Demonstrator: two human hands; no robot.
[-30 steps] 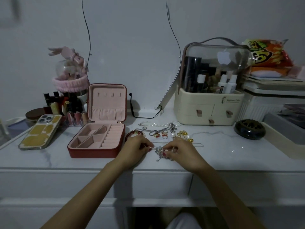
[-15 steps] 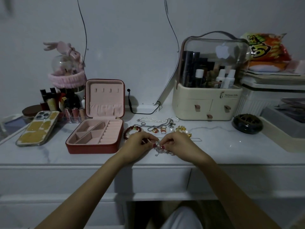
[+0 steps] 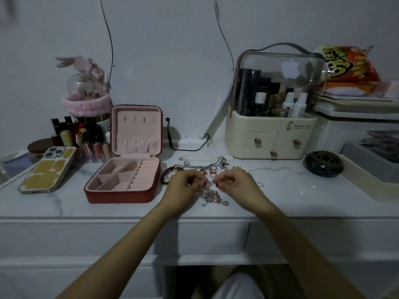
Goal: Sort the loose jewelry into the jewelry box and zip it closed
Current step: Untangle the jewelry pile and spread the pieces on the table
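Silver chain (image 3: 212, 194), both hands pinching above

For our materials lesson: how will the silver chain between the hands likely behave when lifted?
The silver chain lies bunched in a heap, so it is probably floppy and will dangle. Its tangled links and charms may snag. The jewelry box sits open nearby.

The red box (image 3: 123, 180) sits open on the tabletop, lid upright, its pink compartments empty. Right of it lies a red bead bracelet (image 3: 167, 174), then a pearl strand (image 3: 200, 157), a steel chain (image 3: 201, 166) and a few rings (image 3: 212, 170). Nearer the edge, a silver charm chain (image 3: 212, 196) is bunched in a heap, possibly lifted at its top end.
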